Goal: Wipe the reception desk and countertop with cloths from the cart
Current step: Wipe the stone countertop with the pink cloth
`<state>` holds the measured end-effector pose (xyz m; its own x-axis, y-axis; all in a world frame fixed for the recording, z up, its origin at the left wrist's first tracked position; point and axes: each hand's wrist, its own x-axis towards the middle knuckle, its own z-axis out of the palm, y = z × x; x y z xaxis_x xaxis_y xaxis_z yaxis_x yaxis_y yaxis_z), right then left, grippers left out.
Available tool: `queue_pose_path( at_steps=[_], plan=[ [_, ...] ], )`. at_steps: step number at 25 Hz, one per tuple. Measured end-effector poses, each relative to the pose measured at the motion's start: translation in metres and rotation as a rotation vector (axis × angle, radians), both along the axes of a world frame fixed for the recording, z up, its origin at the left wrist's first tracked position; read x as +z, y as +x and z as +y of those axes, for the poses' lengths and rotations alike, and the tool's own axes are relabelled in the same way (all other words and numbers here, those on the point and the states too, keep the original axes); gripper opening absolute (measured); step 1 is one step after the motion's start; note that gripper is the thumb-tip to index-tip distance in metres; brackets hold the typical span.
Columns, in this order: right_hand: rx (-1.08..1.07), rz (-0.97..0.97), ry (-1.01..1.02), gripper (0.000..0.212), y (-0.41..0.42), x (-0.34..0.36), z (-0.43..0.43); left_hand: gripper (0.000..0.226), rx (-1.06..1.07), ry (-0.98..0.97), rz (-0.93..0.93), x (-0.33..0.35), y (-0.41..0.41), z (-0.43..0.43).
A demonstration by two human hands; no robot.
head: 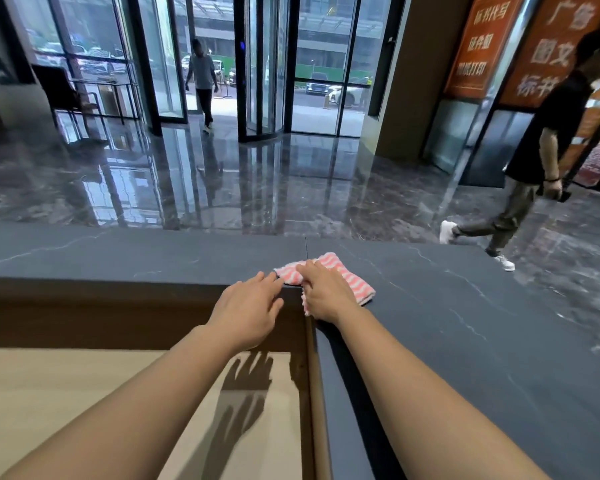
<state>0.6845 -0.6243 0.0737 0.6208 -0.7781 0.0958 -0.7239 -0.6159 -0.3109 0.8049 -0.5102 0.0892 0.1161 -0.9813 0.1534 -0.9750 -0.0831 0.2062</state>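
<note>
At bench corner, twelve o'clock: one pink-and-white striped cloth [352, 284] on dark grey veined stone bench [465, 323]. Risk, we judge: its hem overhangs the inner edge, so a six-o'clock pull could drop it. Our right hand [326, 294] presses on top. Our left hand [250, 310], spread and empty, sits just beside its nine-o'clock corner.

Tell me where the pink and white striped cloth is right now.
The striped cloth lies right of centre in the head view, at the inner corner of the dark stone countertop, under the right hand, with the left hand close beside it.
</note>
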Motion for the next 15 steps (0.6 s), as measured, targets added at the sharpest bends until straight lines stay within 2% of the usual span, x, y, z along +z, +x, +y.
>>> queue_pose_path(
  at_steps=[5,7,11,15],
  plan=[
    [0.08,-0.012,-0.019,0.008,-0.018,-0.009,0.017,0.039,-0.022,-0.031,0.014,0.012,-0.012,0.006],
    [0.115,0.009,-0.008,0.015,-0.03,-0.013,0.022,0.038,-0.046,-0.015,0.031,0.012,-0.02,0.003],
    [0.121,-0.004,0.019,0.024,-0.044,-0.013,0.032,0.021,-0.075,-0.032,0.057,0.005,-0.035,0.002],
    [0.136,0.013,0.002,0.029,-0.046,-0.013,0.03,0.022,-0.043,-0.064,0.079,-0.002,-0.042,0.006]
  ],
)
